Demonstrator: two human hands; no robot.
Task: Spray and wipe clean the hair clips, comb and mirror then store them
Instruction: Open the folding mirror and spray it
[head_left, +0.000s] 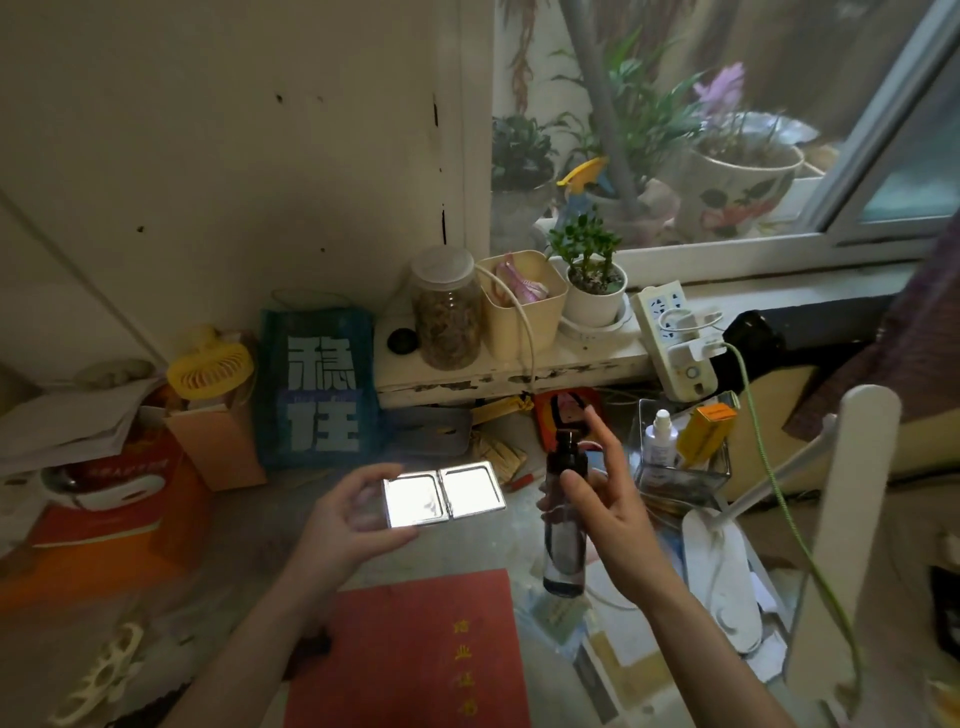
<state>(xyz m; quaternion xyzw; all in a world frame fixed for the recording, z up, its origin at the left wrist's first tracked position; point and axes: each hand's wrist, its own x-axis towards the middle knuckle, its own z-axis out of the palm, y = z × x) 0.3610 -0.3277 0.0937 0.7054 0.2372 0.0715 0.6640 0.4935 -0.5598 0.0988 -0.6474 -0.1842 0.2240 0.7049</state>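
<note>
A: Which step is this, do you think?

B: Spraying the mirror, I'd say. The left hand (345, 512) holds the folding mirror (444, 492) open by its left leaf, thumb under the near edge and fingers curled round the far side. Both panes face up and glare white.

A: And the other hand?

B: The right hand (610, 501) grips the dark spray bottle (564, 525) upright, just right of the mirror's free leaf. Thumb and lower fingers wrap the body; the forefinger is lifted above the nozzle, not pressing it.

A: So the next move?

B: Probably bring that forefinger down on the pump with the nozzle aimed left at the glass. It calls for keeping the mirror level and the hinge steady. Which way the nozzle points now, I cannot tell.

A: Any cloth, clips or comb within reach?

B: I can't pick out a cloth or a comb. A white clip (101, 670) seems to lie near the left forearm, though it is blurred.

A: Containers?

B: Beyond the right fingertips, a clear box (680, 467) holds a small white bottle (661, 436) and an orange carton (707, 431). Farther back on the ledge, a jar (448, 306) holds brownish dry stuff, and a cream tub (522, 304) holds something pink. Either the box or the tub might serve for storing; that's a guess.
</note>
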